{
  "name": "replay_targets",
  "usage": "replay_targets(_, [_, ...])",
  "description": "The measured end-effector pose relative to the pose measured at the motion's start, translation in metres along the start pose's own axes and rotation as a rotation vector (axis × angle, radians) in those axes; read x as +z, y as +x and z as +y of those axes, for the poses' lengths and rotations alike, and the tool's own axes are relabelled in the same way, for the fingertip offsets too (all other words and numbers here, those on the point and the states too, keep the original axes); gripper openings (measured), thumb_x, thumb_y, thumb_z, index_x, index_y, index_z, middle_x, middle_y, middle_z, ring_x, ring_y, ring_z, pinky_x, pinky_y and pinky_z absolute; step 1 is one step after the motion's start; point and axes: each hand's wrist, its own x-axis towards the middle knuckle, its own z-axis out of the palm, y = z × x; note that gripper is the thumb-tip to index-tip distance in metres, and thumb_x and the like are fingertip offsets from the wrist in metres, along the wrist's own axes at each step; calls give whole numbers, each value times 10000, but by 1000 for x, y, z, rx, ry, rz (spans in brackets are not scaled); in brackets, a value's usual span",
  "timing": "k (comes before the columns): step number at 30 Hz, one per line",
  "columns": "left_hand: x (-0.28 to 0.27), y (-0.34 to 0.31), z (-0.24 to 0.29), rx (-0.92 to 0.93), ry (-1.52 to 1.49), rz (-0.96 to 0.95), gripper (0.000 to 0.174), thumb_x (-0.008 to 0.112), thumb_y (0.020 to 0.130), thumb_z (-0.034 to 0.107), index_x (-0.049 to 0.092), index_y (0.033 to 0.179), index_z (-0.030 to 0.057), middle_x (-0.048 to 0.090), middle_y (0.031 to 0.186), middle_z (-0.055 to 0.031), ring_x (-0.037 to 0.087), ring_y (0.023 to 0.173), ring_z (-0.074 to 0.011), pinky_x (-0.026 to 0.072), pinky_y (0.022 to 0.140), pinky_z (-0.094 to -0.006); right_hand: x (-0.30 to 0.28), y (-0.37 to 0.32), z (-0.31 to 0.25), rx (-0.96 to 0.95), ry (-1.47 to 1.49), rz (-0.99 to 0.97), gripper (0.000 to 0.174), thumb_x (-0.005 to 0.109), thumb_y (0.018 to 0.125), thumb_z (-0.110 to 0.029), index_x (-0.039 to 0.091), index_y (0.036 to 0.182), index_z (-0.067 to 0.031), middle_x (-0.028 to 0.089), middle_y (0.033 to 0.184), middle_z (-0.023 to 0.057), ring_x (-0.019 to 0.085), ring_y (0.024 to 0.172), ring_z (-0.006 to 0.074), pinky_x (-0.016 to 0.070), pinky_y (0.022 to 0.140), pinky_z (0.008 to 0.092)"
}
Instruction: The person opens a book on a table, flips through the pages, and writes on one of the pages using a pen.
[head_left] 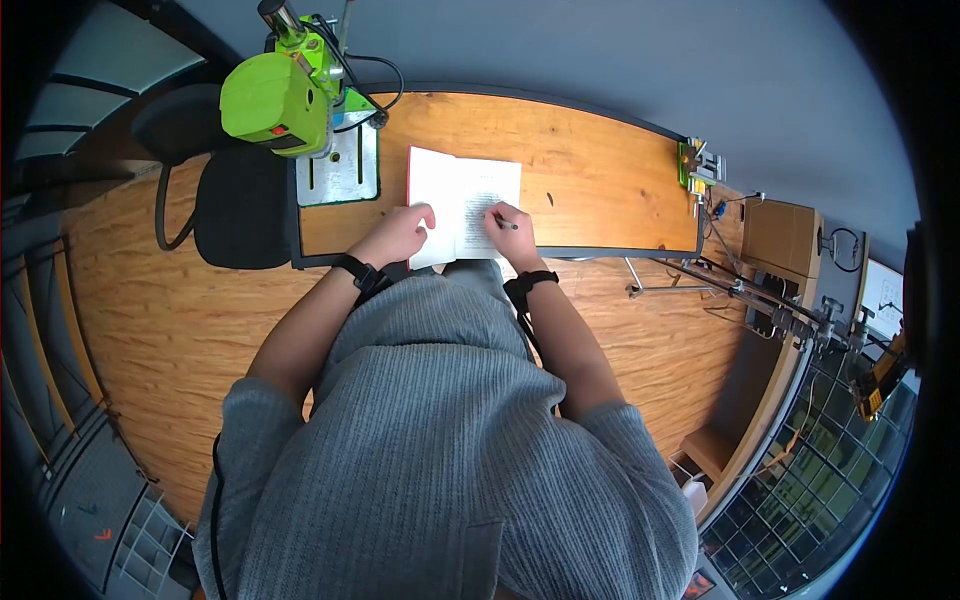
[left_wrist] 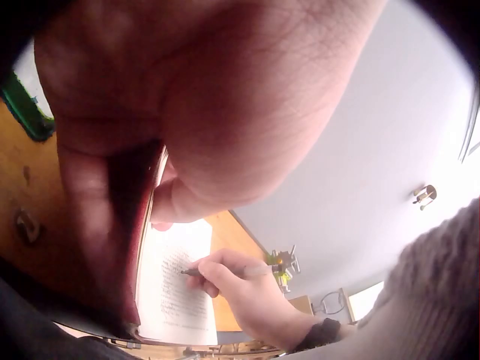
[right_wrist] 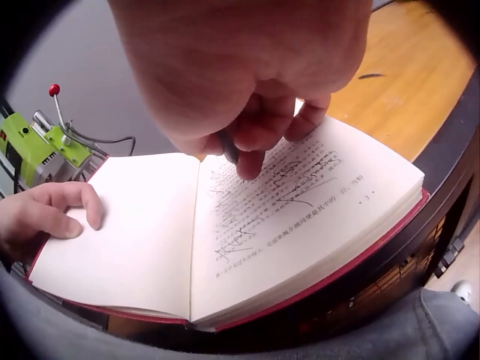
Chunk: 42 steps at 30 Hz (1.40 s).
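Observation:
An open book (head_left: pixel 432 180) with a red cover lies at the near edge of the wooden table (head_left: pixel 610 190). Its left page is blank; the right page carries printed text with handwritten pen scrawls (right_wrist: pixel 296 174) across it. My left hand (head_left: pixel 398 235) holds the book's left edge, its thumb on the blank page and the other fingers behind the red cover (left_wrist: pixel 139 247). Resting over the right page, my right hand (head_left: pixel 515 235) pinches a dark pen (head_left: pixel 508 224). In the left wrist view the pen's tip points down at the printed lines; the right wrist view partly hides it behind the fingers.
A green drill press (head_left: pixel 270 105) stands on its metal base at the table's left end. At the right end sits a small vise (head_left: pixel 703 165). A black chair (head_left: pixel 240 210) is left of the table, and a cardboard box (head_left: pixel 780 235) stands to the right.

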Motion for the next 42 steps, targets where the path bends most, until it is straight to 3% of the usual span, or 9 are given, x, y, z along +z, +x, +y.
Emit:
replay_targets(2, [1, 0, 0, -1, -5, -2, 201, 562, 905, -13, 664, 1070, 41, 722, 978, -242, 716, 959, -396, 546, 841, -457, 3, 1, 3, -55, 21, 111, 103, 696, 894, -82, 690, 849, 11, 701, 791, 188, 690, 681, 308, 552, 654, 370])
replay_targets(6, [3, 1, -5, 5, -4, 13, 197, 559, 911, -10, 660, 1072, 40, 723, 981, -240, 716, 964, -398, 546, 846, -455, 2, 5, 10, -46, -21, 56, 85, 700, 905, -80, 697, 911, 5, 705, 814, 184, 690, 707, 319, 555, 672, 368])
replay_targets(9, [5, 2, -6, 6, -5, 5, 195, 559, 913, -9, 658, 1074, 40, 723, 985, -241, 717, 963, -396, 546, 843, -453, 1, 8, 8, -222, 40, 155, 108, 702, 926, -85, 701, 996, -3, 720, 845, 159, 699, 744, 287, 559, 706, 353])
replay_targets(12, [3, 0, -3, -28, -5, -12, 190, 563, 916, -9, 653, 1077, 36, 721, 994, -229, 711, 971, -389, 542, 852, -444, -1, 1, 6, -111, 165, 173, 142, 700, 947, -91, 693, 1062, -6, 733, 881, 129, 701, 785, 222, 558, 740, 332])
replay_targets(14, [3, 0, -4, -18, -13, -10, 186, 567, 918, -9, 648, 1079, 33, 720, 1000, -215, 705, 980, -384, 539, 865, -436, -6, -3, 7, 55, 164, 220, 123, 706, 942, -98, 702, 1015, 0, 733, 853, 108, 686, 774, 164, 554, 738, 312])
replay_targets(17, [3, 0, -3, -38, -8, -12, 192, 557, 912, -13, 658, 1069, 33, 723, 981, -241, 720, 942, -389, 546, 818, -450, -8, -6, 15, 110, 146, 161, 110, 717, 927, -104, 712, 964, 0, 735, 832, 109, 678, 751, 156, 549, 725, 305])
replay_targets(24, [1, -3, 10, 13, 27, 23, 191, 558, 905, -8, 661, 1062, 31, 722, 978, -239, 714, 943, -399, 550, 828, -464, -3, 4, 20, 133, 124, 170, 120, 726, 920, -117, 711, 925, 2, 723, 790, 121, 673, 719, 156, 544, 701, 308])
replay_targets(32, [6, 1, 4, -8, 33, 22, 183, 559, 910, 0, 659, 1059, 35, 722, 1005, -236, 711, 965, -397, 551, 848, -463, -4, 5, 19, 56, 51, 159, 120, 724, 928, -118, 716, 927, 2, 726, 798, 174, 706, 705, 239, 553, 685, 345])
replay_targets(42, [4, 0, 7, -38, 43, 7, 207, 559, 910, -1, 670, 1078, 45, 722, 1009, -251, 711, 967, -402, 550, 848, -461, -7, 3, 16, 29, -7, 201, 118, 728, 924, -116, 721, 933, 1, 722, 802, 185, 702, 700, 258, 552, 682, 350])
